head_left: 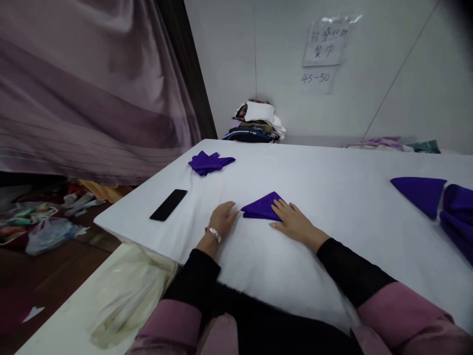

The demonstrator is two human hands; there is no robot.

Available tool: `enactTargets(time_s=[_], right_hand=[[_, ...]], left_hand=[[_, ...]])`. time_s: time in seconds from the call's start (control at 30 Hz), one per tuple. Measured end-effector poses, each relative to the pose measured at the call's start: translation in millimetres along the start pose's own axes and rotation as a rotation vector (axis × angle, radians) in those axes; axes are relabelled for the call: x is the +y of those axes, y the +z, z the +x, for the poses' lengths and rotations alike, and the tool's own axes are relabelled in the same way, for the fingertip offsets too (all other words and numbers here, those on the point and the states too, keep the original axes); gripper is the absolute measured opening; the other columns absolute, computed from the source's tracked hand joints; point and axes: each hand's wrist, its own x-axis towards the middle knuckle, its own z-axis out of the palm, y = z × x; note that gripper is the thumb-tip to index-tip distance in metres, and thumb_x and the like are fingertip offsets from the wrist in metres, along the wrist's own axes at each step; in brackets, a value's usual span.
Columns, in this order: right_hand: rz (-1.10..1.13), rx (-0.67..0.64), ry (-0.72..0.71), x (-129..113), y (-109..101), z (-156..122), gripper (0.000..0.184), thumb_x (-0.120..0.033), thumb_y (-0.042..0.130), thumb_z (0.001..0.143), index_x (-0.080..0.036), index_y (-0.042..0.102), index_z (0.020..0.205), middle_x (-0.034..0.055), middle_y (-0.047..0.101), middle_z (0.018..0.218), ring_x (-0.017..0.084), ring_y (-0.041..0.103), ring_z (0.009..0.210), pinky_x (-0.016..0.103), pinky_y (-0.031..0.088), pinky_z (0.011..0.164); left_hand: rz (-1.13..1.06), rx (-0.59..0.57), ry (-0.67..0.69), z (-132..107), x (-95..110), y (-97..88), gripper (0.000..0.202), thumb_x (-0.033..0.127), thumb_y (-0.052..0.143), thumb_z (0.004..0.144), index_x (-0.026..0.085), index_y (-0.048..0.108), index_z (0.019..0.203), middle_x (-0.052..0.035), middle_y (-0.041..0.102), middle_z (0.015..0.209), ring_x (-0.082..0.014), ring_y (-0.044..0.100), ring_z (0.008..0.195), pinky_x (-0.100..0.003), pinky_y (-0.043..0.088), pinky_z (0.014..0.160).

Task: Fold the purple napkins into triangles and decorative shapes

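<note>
A purple cloth napkin (257, 206), folded into a layered triangle, lies in the middle of the white-covered table (332, 192). My right hand (293, 223) rests flat over its right part, fingers spread and hiding that corner. Just off the napkin's left point is my left hand (222, 219), set down on the tablecloth with its fingers stretched out and nothing seen in them. A silver bracelet (214, 234) circles the left wrist.
At the back left sits a crumpled purple cloth (209, 163), with a black phone (169, 205) nearer me. Folded purple pieces (421, 193) lie far right. Stacked clothes (254, 123) stand against the wall. A plastic bag (136, 291) is at the lower left.
</note>
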Motion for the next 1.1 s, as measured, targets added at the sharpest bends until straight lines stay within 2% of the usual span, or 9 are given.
enactTargets(time_s=[0.1,0.27,0.47,0.63,0.83,0.93,1.03,1.1], right_hand=[[0.013,0.003,-0.001,0,0,1,0.075,-0.067,0.021,0.088,-0.020,0.020,0.146,0.0082,0.017,0.152,0.025,0.009,0.140,0.047,0.011,0.111],[0.029,0.012,0.003,-2,-2,0,0.073,-0.065,0.024,0.088,-0.019,0.024,0.145,0.0098,0.019,0.151,0.025,0.011,0.139,0.047,0.011,0.111],[0.068,0.041,0.011,-2,-4,-3,0.071,-0.064,0.028,0.088,-0.023,0.020,0.146,0.0082,0.015,0.152,0.024,0.009,0.140,0.047,0.016,0.110],[0.046,0.016,0.000,-1,-4,-2,0.069,-0.063,0.026,0.089,-0.021,0.028,0.143,0.0093,0.019,0.151,0.024,0.010,0.140,0.046,0.014,0.110],[0.033,0.014,-0.015,-3,-6,-2,0.062,-0.060,0.027,0.091,-0.026,0.030,0.142,0.0098,0.019,0.152,0.025,0.011,0.139,0.048,0.015,0.109],[0.039,0.010,-0.016,-4,-7,-3,0.057,-0.059,0.028,0.092,-0.031,0.033,0.141,0.0079,0.017,0.152,0.026,0.011,0.139,0.050,0.016,0.108],[0.040,0.011,-0.012,-4,-7,-2,0.055,-0.058,0.029,0.092,-0.031,0.036,0.140,0.0082,0.018,0.152,0.027,0.012,0.139,0.051,0.016,0.108],[0.032,0.012,-0.010,-4,-7,-2,0.055,-0.058,0.030,0.091,-0.031,0.036,0.139,0.0091,0.019,0.151,0.027,0.013,0.139,0.051,0.017,0.107]], left_hand=[[-0.009,0.044,0.004,-9,3,-4.0,0.036,0.029,0.048,0.086,0.017,0.054,0.119,-0.0079,0.062,0.116,-0.0201,0.055,0.109,-0.038,0.045,0.096],[0.003,-0.004,0.120,0,28,1.5,0.037,0.020,0.055,0.081,0.022,0.056,0.118,-0.0040,0.062,0.115,-0.0182,0.053,0.108,-0.033,0.042,0.097],[0.087,-0.063,0.128,5,40,-3.4,0.026,0.022,0.046,0.088,0.026,0.065,0.105,-0.0029,0.065,0.097,-0.0191,0.054,0.094,-0.034,0.045,0.086],[0.176,-0.121,0.126,-3,43,-5.4,0.028,0.022,0.043,0.090,0.027,0.067,0.102,-0.0047,0.063,0.096,-0.0206,0.054,0.091,-0.035,0.044,0.079],[0.220,-0.124,0.105,-8,43,-2.9,0.033,0.016,0.040,0.088,0.026,0.064,0.108,-0.0066,0.063,0.101,-0.0224,0.054,0.095,-0.036,0.044,0.080],[0.207,-0.096,0.107,-10,46,-5.3,0.039,0.012,0.042,0.084,0.024,0.059,0.117,-0.0071,0.062,0.109,-0.0228,0.053,0.102,-0.037,0.044,0.087],[0.175,-0.053,0.173,-6,59,-8.8,0.046,0.013,0.043,0.082,0.022,0.050,0.126,-0.0069,0.055,0.126,-0.0219,0.046,0.117,-0.038,0.037,0.099],[0.148,-0.037,0.262,2,71,-8.2,0.043,0.020,0.042,0.086,0.020,0.047,0.129,-0.0079,0.050,0.133,-0.0220,0.041,0.124,-0.040,0.031,0.105]])
